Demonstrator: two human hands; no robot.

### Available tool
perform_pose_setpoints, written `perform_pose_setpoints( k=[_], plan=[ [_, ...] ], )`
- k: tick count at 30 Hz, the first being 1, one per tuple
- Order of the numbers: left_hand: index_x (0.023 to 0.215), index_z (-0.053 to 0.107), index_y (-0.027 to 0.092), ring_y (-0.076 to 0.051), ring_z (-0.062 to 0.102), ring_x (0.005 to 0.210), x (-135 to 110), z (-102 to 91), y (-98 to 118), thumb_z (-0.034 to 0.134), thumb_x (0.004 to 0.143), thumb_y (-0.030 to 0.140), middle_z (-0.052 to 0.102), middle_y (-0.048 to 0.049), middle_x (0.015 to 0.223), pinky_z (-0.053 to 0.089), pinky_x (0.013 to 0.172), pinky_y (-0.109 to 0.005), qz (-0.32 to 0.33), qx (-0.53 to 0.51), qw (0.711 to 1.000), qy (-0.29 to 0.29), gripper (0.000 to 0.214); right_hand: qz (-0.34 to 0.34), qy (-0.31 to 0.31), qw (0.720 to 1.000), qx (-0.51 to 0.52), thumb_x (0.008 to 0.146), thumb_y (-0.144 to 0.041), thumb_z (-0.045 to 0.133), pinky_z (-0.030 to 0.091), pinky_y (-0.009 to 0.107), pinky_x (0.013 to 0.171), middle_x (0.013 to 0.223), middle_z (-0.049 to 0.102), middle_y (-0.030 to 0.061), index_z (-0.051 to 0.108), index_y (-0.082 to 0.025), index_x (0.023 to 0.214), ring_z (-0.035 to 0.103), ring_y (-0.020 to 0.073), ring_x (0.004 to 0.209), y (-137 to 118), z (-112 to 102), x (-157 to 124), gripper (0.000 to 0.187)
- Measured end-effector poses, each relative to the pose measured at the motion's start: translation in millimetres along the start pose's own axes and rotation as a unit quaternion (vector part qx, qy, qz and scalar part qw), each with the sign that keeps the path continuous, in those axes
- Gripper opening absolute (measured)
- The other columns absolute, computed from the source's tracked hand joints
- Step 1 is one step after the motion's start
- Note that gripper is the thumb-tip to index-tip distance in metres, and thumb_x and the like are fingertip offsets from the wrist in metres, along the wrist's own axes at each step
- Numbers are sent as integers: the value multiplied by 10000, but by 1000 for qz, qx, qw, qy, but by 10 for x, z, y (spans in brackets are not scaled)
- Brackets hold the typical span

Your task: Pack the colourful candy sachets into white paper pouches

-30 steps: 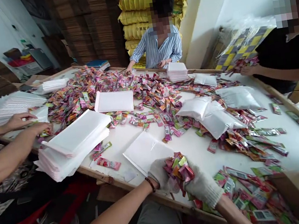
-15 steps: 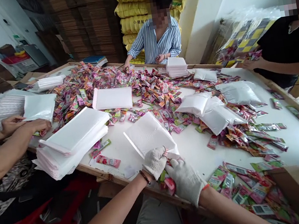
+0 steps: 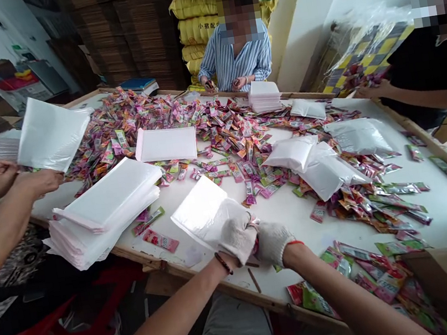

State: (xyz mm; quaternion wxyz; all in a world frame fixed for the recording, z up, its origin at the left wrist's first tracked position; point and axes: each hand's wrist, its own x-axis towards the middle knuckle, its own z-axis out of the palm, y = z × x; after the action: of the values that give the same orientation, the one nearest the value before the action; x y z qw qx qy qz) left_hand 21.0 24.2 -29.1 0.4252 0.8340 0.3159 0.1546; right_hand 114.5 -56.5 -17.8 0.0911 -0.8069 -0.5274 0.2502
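Both my hands wear white knit gloves and meet at the near edge of the white table (image 3: 444,213). My left hand (image 3: 237,237) is closed on the open end of a white padded envelope (image 3: 200,211) that lies on the table. My right hand (image 3: 272,241) is closed right beside it at the envelope's mouth, with bits of coloured packet showing between the two hands. A heap of coloured sachets (image 3: 361,275) lies just to the right of my right arm.
Loose coloured sachets (image 3: 222,134) cover the table's middle. A stack of white envelopes (image 3: 107,207) sits at left, filled white bags (image 3: 311,163) at centre right. A person at left lifts an envelope (image 3: 48,135). Two more people work at the far and right sides.
A handful of sachets I held in the open a second ago has gone from view between my hands at the envelope's mouth. The person at left has raised an envelope.
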Motion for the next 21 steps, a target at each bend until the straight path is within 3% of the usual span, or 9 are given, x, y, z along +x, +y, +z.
perform_pose_setpoints(
  k=[4,9,11,16,21],
  plan=[
    [852,629,214,-181,605,802,-55,94,-42,460,857,248,671,-46,852,399,704,-258,9,150,988,40,173,-8,-44,999,14,628,-267,682,421,286,596,695,669,79,668,-159,862,622,216,652,43,-129,55,257],
    [995,595,192,-188,592,895,-16,122,-312,452,877,234,629,-70,988,422,758,-261,5,165,985,59,190,-42,64,994,-80,691,-280,588,435,318,708,1116,612,170,553,-144,1213,622,262,866,59,29,-158,540],
    [991,600,199,-176,588,905,-29,83,-361,437,885,213,636,-58,964,421,777,-250,24,161,986,42,195,-39,69,989,-122,716,-283,559,434,328,725,1151,587,177,545,-146,1210,615,276,907,54,90,-205,513],
    [861,648,207,-181,592,800,-75,-94,-268,474,861,222,662,-62,887,378,674,-265,45,261,964,-1,175,-29,29,994,-100,766,-345,532,435,320,688,996,656,111,595,-190,1052,642,262,847,47,19,8,331],
    [729,636,199,-176,593,723,13,-35,-107,424,917,293,683,-67,776,335,635,-282,35,239,969,41,298,-5,5,992,-129,782,-334,540,445,355,695,933,674,151,636,-163,994,648,306,871,-97,-57,193,289]
  ],
)
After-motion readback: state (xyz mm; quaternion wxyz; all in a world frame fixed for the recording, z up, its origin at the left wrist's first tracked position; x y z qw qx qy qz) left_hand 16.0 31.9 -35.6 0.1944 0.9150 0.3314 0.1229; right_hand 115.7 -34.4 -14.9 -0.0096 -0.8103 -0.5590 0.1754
